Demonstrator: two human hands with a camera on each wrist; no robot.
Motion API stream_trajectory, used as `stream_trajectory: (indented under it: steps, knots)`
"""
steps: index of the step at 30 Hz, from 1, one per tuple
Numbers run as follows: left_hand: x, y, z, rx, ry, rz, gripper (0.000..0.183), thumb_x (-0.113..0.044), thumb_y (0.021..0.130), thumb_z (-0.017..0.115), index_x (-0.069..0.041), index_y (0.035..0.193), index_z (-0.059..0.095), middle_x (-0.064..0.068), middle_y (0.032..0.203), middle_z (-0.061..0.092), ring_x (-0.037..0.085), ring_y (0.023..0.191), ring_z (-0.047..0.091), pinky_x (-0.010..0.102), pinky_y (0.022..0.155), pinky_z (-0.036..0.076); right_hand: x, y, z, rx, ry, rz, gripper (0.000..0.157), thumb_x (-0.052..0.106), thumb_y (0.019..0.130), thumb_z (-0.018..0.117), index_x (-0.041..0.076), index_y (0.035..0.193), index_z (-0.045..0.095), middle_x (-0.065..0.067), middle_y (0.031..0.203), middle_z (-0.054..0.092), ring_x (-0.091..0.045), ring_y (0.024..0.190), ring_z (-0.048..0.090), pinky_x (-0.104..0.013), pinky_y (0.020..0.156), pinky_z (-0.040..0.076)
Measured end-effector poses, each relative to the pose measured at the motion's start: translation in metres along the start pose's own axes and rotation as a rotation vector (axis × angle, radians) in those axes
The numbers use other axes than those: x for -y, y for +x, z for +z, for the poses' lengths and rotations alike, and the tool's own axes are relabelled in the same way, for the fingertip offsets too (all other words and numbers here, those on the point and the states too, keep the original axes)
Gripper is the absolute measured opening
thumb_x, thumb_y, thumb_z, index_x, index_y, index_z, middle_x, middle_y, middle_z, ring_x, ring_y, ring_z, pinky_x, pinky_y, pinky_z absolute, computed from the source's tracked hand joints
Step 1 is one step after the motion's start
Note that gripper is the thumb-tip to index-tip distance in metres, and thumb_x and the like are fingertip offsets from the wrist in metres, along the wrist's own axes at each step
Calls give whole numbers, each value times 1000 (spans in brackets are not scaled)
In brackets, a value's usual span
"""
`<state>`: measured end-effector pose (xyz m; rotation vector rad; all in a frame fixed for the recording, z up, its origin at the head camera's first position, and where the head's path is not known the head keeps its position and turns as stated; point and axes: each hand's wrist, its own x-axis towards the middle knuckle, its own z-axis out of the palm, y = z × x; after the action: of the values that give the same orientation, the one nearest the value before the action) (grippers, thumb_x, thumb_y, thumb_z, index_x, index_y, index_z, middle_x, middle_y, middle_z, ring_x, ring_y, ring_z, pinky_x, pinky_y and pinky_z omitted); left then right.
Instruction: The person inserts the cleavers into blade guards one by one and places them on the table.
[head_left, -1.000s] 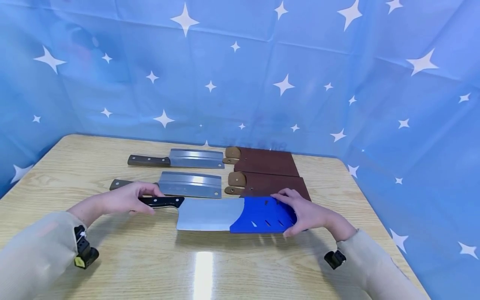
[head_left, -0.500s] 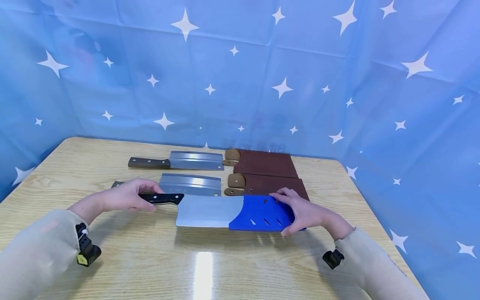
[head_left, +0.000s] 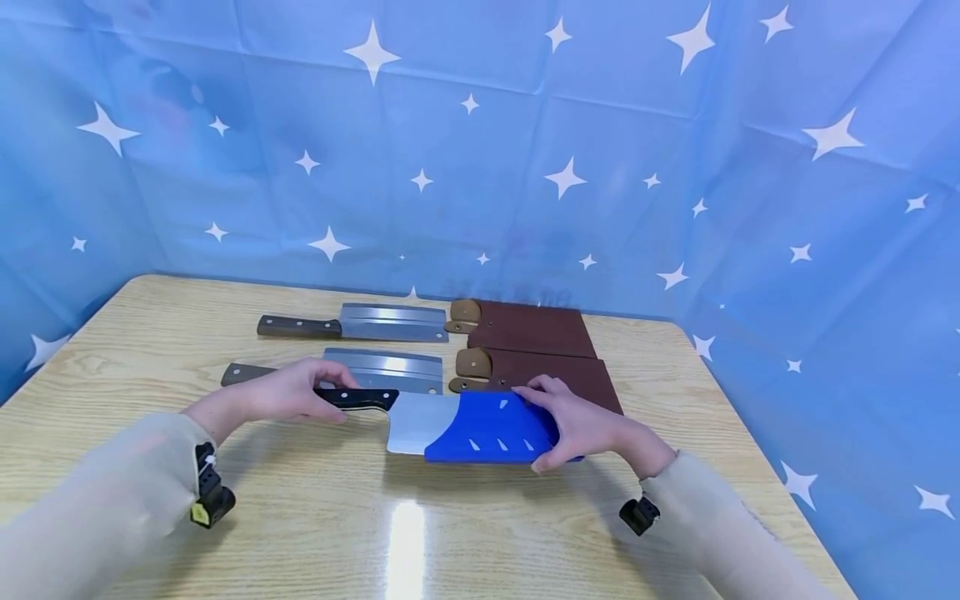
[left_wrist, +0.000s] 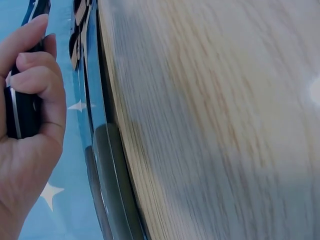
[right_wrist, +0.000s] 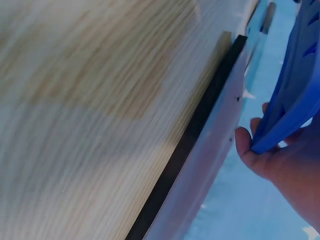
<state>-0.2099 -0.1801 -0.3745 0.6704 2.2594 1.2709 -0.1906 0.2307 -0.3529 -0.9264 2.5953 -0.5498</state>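
In the head view my left hand (head_left: pixel 296 392) grips the black riveted handle (head_left: pixel 358 398) of a cleaver (head_left: pixel 420 422). The cleaver is held flat above the table, its blade pointing right and partly inside a blue blade sheath (head_left: pixel 491 433) with slots. A short strip of bare blade shows between handle and sheath; the rest is covered. My right hand (head_left: pixel 577 423) holds the sheath's far end, thumb on the near edge and fingers on the far edge. The left wrist view shows the fingers curled round the handle (left_wrist: pixel 25 115); the right wrist view shows the blue sheath (right_wrist: pixel 295 90) in the hand.
Behind lie two more cleavers, a far one (head_left: pixel 393 322) and a nearer one (head_left: pixel 386 367) partly behind my left hand. Right of them are two brown leather sheaths (head_left: pixel 532 327) with tan straps. A starry blue curtain (head_left: pixel 480 150) hangs at the wooden table's (head_left: pixel 300 533) back and right.
The blade has slid deeper into the blue sheath, so less steel shows. My left hand has moved right with the cleaver, and my right hand has moved left with the sheath.
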Motion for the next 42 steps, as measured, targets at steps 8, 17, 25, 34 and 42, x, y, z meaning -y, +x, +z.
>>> stream_trajectory:
  steps: [8,17,25,34,42]
  knots:
    - [-3,12,11,26,-45,9,29,-8,79,72,-1,105,60,11,97,57,11,62,47,22,49,41,10,11,6,16,-11,-17,96,41,66,77,3,143,34,-14,132,36,-31,122,34,-48,93,42]
    - [-2,11,13,22,-44,-15,30,-8,79,72,-1,106,60,9,94,58,7,51,41,21,45,36,12,13,12,13,1,-4,97,41,66,78,4,144,33,-14,132,36,-30,122,33,-48,94,42]
    - [2,9,16,18,-21,-23,37,-11,78,73,-1,111,60,9,96,58,8,54,45,23,47,40,9,10,15,7,3,0,97,43,66,78,8,144,33,-13,133,35,-30,123,33,-47,94,43]
    - [11,-1,9,46,-39,-56,43,-12,80,70,4,117,55,11,100,58,11,63,52,27,55,49,6,7,18,-9,-18,-6,98,45,65,79,8,144,34,-14,133,36,-31,122,35,-48,93,44]
    - [18,-9,8,6,26,-62,41,-17,79,72,4,112,58,11,101,61,14,76,56,28,61,51,5,7,27,14,-63,-7,99,51,65,78,9,143,35,-11,131,38,-25,119,37,-42,91,46]
